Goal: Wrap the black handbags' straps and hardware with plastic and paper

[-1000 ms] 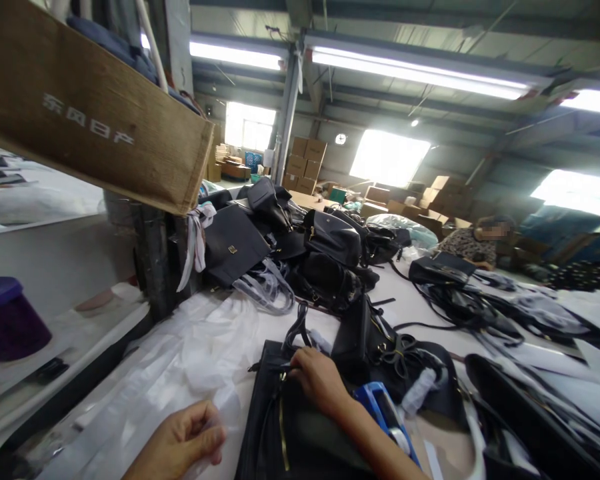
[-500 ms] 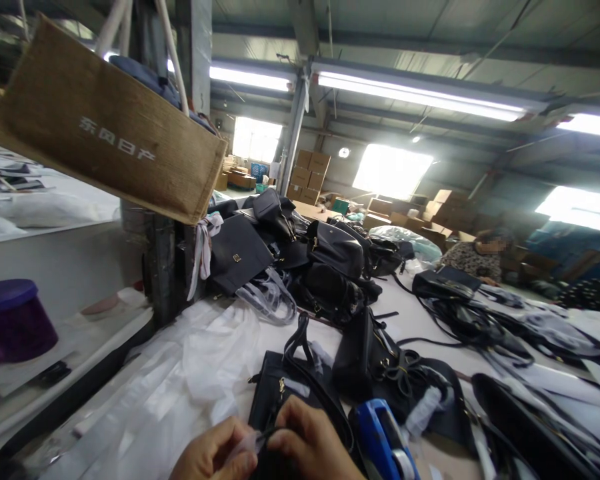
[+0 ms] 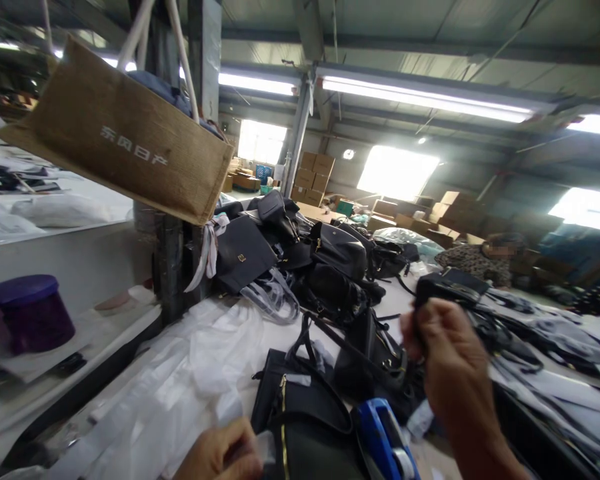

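Note:
A black leather bag [image 3: 320, 443] with a gold zipper lies in front of me, its strap and handle looped over its top. My left hand [image 3: 227, 453] is closed at the bag's left edge, with a small piece of translucent plastic film [image 3: 266, 445] at its fingertips. My right hand [image 3: 447, 357] is raised to the right, above the other bags, its fingers closed on a dark strap, slightly blurred by motion. Between the bag and my right forearm sits a blue tape dispenser [image 3: 383, 433].
Black bags [image 3: 337, 250] are heaped farther back on the table, with more straps and bags at the right. White plastic sheets [image 3: 195, 373] cover the left side. A brown tote [image 3: 130, 143] hangs by a post. A person [image 3: 475, 260] sits across the table.
My hands, together over the bag before, have parted. The right has swung up and to the right with the strap; the left stays low with the film. The bag's gold zipper now shows.

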{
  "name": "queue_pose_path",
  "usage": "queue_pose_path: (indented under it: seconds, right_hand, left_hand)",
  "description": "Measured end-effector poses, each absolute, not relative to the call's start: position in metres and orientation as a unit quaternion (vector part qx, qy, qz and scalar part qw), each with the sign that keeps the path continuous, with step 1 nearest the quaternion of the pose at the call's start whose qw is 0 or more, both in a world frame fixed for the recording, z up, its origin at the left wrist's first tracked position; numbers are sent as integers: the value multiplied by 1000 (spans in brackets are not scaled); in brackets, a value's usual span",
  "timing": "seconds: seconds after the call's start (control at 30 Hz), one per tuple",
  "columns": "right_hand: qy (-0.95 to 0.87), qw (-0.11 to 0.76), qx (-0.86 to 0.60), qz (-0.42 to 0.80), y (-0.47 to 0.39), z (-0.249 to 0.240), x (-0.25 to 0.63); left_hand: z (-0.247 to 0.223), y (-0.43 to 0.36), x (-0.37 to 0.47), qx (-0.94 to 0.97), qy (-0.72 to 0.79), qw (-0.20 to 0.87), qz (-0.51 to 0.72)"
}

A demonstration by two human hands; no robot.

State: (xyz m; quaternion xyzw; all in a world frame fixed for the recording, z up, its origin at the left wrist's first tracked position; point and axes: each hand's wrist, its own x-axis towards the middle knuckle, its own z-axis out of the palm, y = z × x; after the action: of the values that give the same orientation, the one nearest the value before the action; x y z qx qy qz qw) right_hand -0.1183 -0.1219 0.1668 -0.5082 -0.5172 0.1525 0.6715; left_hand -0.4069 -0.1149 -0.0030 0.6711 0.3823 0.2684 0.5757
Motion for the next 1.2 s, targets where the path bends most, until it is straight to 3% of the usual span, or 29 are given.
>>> queue_pose_path:
  seconds: [0.13,0.27,0.7,0.93,1.03,1.2]
  right_hand:
    - [-683,370,-542,321,-135,118,-167]
    - [-763,251,-520,290,-141,93,-194]
    - [-827,128,-504,214,-141,88,-205]
    - [-879,-10,-451,157,-134,77,-229]
    - [-885,16,-418,205,-132,75,-222]
    - [-829,88,-496,243,-123,83,-187]
  left_hand:
    - [1,-117,-419,613,417,586,327]
    - [15,-123,-428,598,450,582,319]
    - [19,-126,-427,630,466,543,301]
    - [-9,-128,-424,660,423,544,299]
    - [-13,-130,-428,654,437,541,299]
    - [-14,-128,-439,613,467,551,319]
